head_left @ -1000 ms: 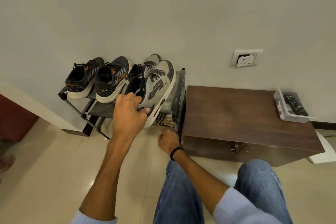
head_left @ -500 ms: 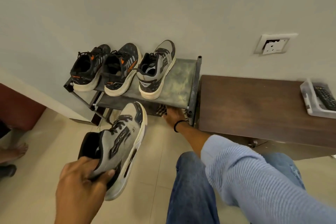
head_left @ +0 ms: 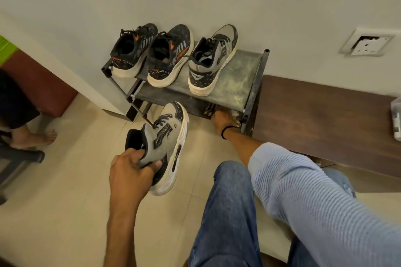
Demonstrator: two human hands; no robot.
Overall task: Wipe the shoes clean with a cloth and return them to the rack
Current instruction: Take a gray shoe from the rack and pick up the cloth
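Head view: the left hand (head_left: 132, 169) holds a grey shoe (head_left: 167, 136) by its heel, on the near side of the rack (head_left: 238, 76). The other grey shoe (head_left: 211, 60) sits on top of the rack, right of two black shoes (head_left: 169, 56). The right hand (head_left: 223, 118) reaches under the top and touches a striped cloth (head_left: 209, 109). Its fingers are hidden, so I cannot tell if it grips.

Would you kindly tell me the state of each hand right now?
Left hand: grips the grey shoe at its heel.
Right hand: on the striped cloth under the rack shelf; grip cannot be told.
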